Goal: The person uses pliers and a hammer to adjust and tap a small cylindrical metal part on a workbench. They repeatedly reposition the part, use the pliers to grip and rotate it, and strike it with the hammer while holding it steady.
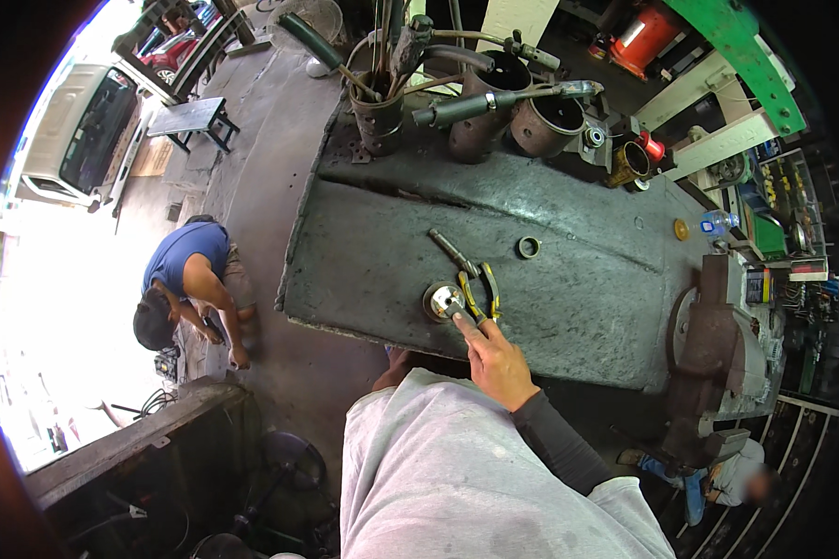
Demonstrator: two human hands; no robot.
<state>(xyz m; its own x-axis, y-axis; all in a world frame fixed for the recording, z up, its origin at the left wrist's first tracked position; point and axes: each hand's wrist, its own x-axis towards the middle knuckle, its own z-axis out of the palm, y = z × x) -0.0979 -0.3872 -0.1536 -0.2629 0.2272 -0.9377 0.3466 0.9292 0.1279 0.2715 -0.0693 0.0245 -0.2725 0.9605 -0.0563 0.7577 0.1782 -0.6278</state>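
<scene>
My right hand [499,365] reaches over the near edge of the metal workbench [364,242]. Its index finger is stretched out, with the darkened tip on a round, shiny metal part [437,298]; the other fingers are partly hidden. Just right of that part lie pliers with yellow-and-black handles [494,291], their jaws pointing away from me. A short metal rod [449,248] lies beyond, close to the jaws. Farther right, a small metal ring [529,247] rests on the bench. I cannot see my left hand.
Metal pots [379,126] holding tools stand along the bench's far side, with a grease gun [475,105] across them. A large vise [713,345] is at the right, near a plastic bottle [718,222]. One person [191,261] bends down at left; another [732,475] is low at right.
</scene>
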